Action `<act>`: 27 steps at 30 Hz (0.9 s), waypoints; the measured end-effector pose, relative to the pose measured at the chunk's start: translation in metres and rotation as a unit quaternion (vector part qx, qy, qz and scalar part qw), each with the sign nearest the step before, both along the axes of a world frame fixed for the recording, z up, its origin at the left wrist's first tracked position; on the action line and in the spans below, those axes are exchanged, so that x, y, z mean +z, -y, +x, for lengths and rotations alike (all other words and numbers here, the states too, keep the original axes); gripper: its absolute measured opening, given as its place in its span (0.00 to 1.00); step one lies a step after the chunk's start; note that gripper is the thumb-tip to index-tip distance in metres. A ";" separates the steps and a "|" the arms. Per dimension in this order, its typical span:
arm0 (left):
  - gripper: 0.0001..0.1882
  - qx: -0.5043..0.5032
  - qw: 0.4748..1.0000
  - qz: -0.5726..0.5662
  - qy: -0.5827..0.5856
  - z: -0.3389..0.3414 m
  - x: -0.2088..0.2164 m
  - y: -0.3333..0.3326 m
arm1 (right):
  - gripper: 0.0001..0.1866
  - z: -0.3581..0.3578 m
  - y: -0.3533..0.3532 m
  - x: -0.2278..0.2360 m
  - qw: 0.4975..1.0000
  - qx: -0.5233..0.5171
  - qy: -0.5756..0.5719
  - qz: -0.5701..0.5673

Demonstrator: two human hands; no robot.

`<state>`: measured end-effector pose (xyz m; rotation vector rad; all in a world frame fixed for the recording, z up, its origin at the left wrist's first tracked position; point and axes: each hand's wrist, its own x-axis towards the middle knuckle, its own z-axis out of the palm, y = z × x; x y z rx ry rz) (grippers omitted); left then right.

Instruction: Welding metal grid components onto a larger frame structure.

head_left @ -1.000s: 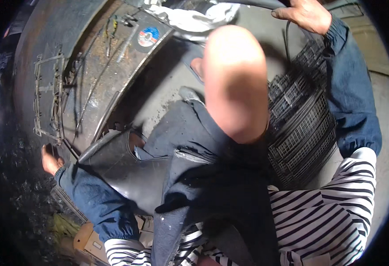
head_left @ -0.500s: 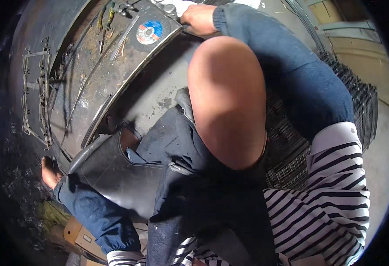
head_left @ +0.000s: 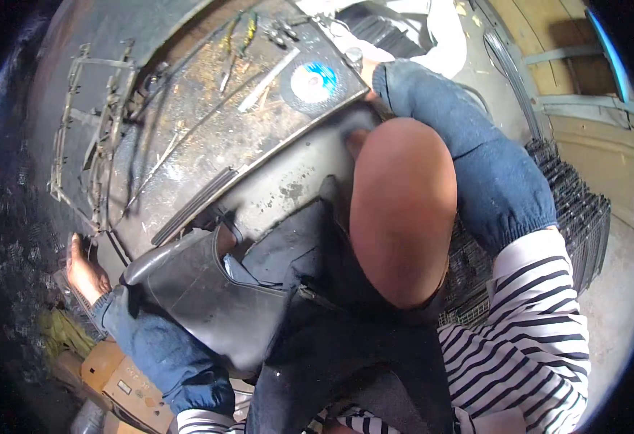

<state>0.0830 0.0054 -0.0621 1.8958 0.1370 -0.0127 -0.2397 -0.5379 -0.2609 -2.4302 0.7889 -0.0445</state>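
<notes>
My left hand (head_left: 87, 269) is at the far left, beside the near end of the worktable (head_left: 161, 181). Its thumb points up and away; the other fingers are hard to make out, so its grip is unclear. A metal frame (head_left: 60, 155) with small hooks stands just beyond it on the table. My right hand (head_left: 367, 76) is at the table's far right corner, mostly hidden by the sleeve and the corner. Near it lie a cutting disc (head_left: 312, 82) with a blue and white label and a white sack (head_left: 443, 47).
Pliers (head_left: 249, 35) with yellow-green handles and thin metal rods (head_left: 195, 207) lie on the table. Black wire mesh (head_left: 573, 210) is stacked at the right. A bare knee (head_left: 403, 210) rises mid-view, beside a dark leather-like sheet (head_left: 201, 300). A cardboard box (head_left: 129, 383) stands lower left.
The view has shifted, so the table and disc sit lower and further right. More of my left hand shows with its thumb raised; my right hand is more hidden behind the corner.
</notes>
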 end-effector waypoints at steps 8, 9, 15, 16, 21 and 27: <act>0.31 -0.044 0.999 -0.021 0.022 -0.013 -0.017 0.023 | 0.17 -0.015 0.048 -0.057 0.932 0.350 0.084 -0.054; 0.32 -0.060 0.998 0.012 0.034 -0.009 -0.017 0.020 | 0.15 -0.020 0.058 -0.048 0.909 0.378 -0.022 -0.173; 0.29 -0.113 0.993 0.034 0.015 -0.016 0.000 0.036 | 0.32 -0.115 0.028 0.162 0.990 0.109 0.005 -0.094; 0.23 -0.110 0.992 0.048 0.027 -0.010 0.001 0.035 | 0.29 -0.119 0.015 0.192 0.992 0.062 -0.021 -0.111; 0.17 -0.061 0.991 0.098 0.073 0.014 -0.004 0.047 | 0.22 -0.125 -0.006 0.235 0.984 0.058 0.071 -0.156; 0.17 -0.030 0.999 0.011 -0.007 0.019 -0.011 0.044 | 0.26 -0.067 -0.047 0.245 0.975 0.168 0.068 -0.127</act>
